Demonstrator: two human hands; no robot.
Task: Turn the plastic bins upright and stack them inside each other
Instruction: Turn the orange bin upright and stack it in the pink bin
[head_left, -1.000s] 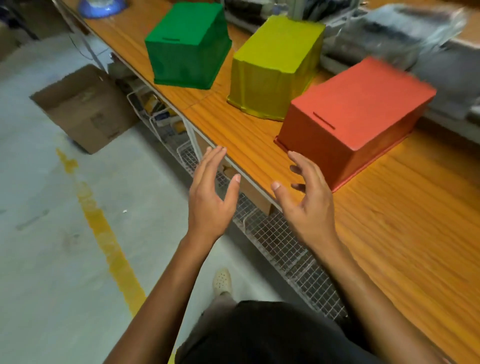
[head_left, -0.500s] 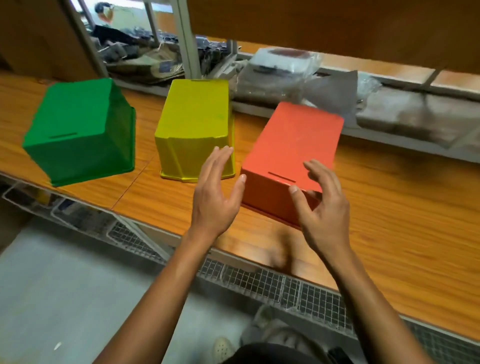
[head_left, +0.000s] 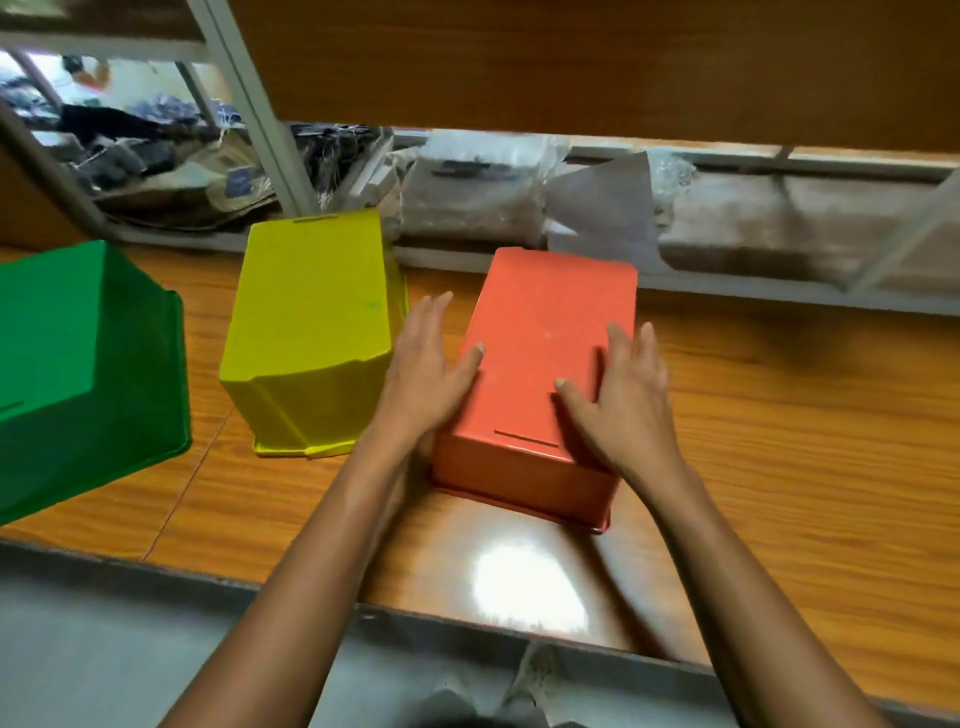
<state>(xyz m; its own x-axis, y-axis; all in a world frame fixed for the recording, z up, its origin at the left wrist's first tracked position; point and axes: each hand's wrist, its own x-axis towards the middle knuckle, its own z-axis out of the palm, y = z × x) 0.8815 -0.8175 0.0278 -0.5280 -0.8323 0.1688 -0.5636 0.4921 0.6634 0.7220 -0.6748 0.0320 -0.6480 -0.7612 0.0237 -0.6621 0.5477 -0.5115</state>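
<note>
Three plastic bins stand upside down in a row on the wooden table (head_left: 779, 467). The orange bin (head_left: 545, 322) is in the middle of the view, the yellow bin (head_left: 311, 306) to its left, the green bin (head_left: 67, 353) at the far left. My left hand (head_left: 423, 371) lies flat against the orange bin's left side, thumb on its upturned bottom. My right hand (head_left: 621, 397) rests on that bottom near the right edge, fingers straight, thumb spread across the surface.
Behind the bins, clear plastic bags (head_left: 478, 192) and clutter lie along the table's back edge. A metal shelf post (head_left: 254, 119) rises behind the yellow bin and a wooden shelf board (head_left: 571, 62) hangs overhead. The floor (head_left: 104, 649) is below the front edge.
Both hands moved forward from the air in front of the table onto the orange bin. My view swung from the table's side to face the bins straight on.
</note>
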